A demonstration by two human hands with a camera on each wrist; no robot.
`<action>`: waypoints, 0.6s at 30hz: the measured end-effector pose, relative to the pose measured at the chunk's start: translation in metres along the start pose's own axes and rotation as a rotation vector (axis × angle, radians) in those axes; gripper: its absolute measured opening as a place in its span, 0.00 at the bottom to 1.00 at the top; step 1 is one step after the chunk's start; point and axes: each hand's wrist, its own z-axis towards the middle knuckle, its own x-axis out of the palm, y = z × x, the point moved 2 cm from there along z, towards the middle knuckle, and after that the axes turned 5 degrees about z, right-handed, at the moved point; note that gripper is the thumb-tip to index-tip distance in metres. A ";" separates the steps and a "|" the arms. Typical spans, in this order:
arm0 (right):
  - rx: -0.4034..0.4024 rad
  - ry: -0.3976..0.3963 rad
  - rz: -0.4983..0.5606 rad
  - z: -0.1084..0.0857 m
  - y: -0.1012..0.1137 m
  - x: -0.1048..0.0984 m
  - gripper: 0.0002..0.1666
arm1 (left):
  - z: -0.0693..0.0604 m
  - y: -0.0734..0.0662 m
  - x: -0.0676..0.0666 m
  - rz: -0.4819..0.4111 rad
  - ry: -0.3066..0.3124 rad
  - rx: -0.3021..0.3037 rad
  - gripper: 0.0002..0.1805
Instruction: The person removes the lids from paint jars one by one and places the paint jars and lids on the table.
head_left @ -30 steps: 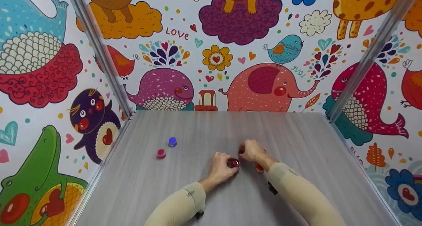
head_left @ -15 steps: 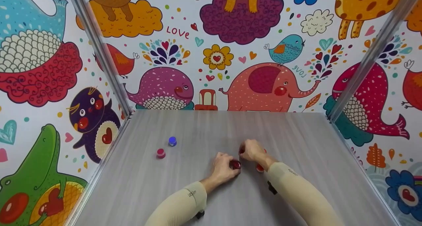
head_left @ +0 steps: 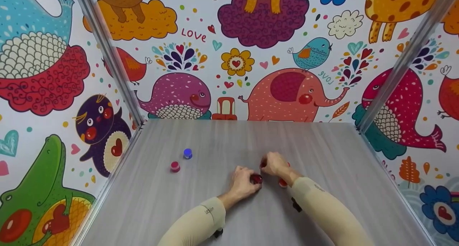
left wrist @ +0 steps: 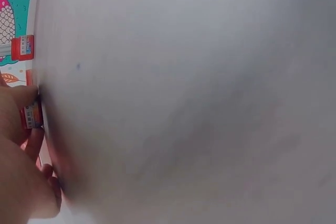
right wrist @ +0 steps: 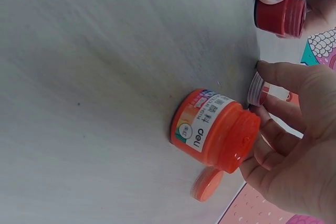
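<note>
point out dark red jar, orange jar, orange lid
Dark red jar (right wrist: 274, 17), right wrist view: its side
Orange jar (right wrist: 205, 123), right wrist view: its label
Orange lid (right wrist: 210, 183), right wrist view: its upper face

The left hand (left wrist: 18, 171) grips a red jar (left wrist: 33, 116), a second jar (left wrist: 22, 48) apart.

The place was a small booth (head_left: 229, 111), decorated like a children's craft corner; the building around it could not be told. White walls (head_left: 197, 20) printed with cartoon animals enclosed it at the left, top and right of the head view. A whale (head_left: 179, 91) and an elephant (head_left: 279, 95) spanned the middle, a crocodile (head_left: 50, 170) the lower left. Metal posts (head_left: 108, 57) marked the corners at upper left and upper right. A grey wood-grain tabletop (head_left: 143, 199) filled the lower middle, and paint jars (right wrist: 214, 129) stood on it.
</note>
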 end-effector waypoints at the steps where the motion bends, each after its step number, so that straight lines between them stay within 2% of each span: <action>1: -0.008 -0.003 0.005 -0.001 0.000 0.000 0.02 | 0.000 0.000 0.000 0.006 0.000 0.000 0.14; 3: -0.020 -0.002 0.014 -0.002 0.000 -0.001 0.02 | 0.000 0.000 0.000 0.012 0.004 -0.002 0.15; 4: -0.057 -0.011 0.023 0.004 -0.012 0.006 0.04 | 0.000 -0.001 0.000 0.013 0.012 -0.008 0.15; 7: -0.065 -0.012 0.037 0.003 -0.012 0.005 0.03 | 0.001 -0.001 -0.002 0.006 0.036 -0.024 0.16; 10: -0.053 -0.016 0.057 0.003 -0.013 0.005 0.05 | 0.002 -0.002 -0.003 -0.002 0.054 -0.038 0.16; 11: -0.015 -0.008 0.058 -0.003 -0.002 -0.003 0.03 | 0.002 -0.002 -0.003 -0.002 0.058 -0.042 0.16; 13: -0.002 -0.009 0.069 -0.002 -0.003 -0.002 0.04 | 0.002 -0.002 -0.004 -0.005 0.062 -0.043 0.16; 18: 0.024 -0.010 0.104 -0.005 -0.002 -0.006 0.15 | 0.003 -0.003 -0.007 -0.027 0.096 -0.045 0.19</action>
